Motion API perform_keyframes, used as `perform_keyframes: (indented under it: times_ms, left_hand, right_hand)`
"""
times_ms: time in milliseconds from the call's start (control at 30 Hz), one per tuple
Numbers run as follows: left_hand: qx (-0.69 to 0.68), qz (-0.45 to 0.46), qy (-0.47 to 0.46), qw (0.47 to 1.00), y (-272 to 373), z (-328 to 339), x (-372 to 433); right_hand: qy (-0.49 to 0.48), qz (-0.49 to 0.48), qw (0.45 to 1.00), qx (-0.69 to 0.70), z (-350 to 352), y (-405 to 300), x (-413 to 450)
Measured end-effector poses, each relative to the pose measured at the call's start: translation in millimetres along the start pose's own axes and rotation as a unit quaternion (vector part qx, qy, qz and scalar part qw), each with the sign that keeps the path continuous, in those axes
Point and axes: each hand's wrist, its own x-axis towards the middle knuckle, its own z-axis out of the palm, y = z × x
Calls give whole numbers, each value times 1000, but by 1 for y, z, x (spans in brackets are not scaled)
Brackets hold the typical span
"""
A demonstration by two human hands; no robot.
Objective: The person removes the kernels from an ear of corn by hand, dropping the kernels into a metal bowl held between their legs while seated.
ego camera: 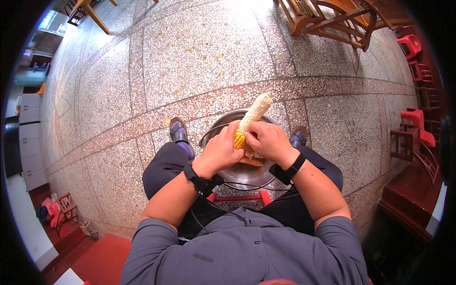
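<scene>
Both hands hold one corn cob (255, 112) above a round metal basin (245, 178). The far part of the cob is pale and stripped of kernels, while yellow kernels (239, 139) cover its near end. My left hand (222, 146) wraps the near end from the left. From the right, my right hand (269, 142) grips the cob with bent fingers at the edge of the yellow kernels. Reddish-brown pieces (251, 162) lie in the basin under the hands; what they are is partly hidden.
The basin stands on a speckled terrazzo floor (206, 53) between my feet. Black cables run from the wristbands across the basin. A red stool bar (235, 198) shows near my lap. Wooden chairs (335, 21) stand at the upper right, red plastic chairs (420, 124) at the far right.
</scene>
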Motion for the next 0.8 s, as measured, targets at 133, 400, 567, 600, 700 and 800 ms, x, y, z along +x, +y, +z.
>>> perform_keyframes:
  times_ms: [133,400,567,600,700,800]
  left_hand:
    - [0,-7,-1,1000,-1,1,0]
    - [-3,0,3,1000,-2,2,-1]
    - [0,1,6,1000,-1,2,-1]
    - [1,1,6,1000,-1,2,-1]
    - [2,1,15,1000,-2,4,-1]
    - [5,-8,7,1000,-1,3,-1]
  right_hand:
    - [4,-4,1000,2,1,0,0]
    - [-13,10,1000,-1,1,0,0]
    - [-12,9,1000,-2,0,0,0]
    - [-13,9,1000,-2,0,0,0]
    - [-8,4,1000,-5,1,0,0]
    - [-3,-4,1000,-7,1,0,-1]
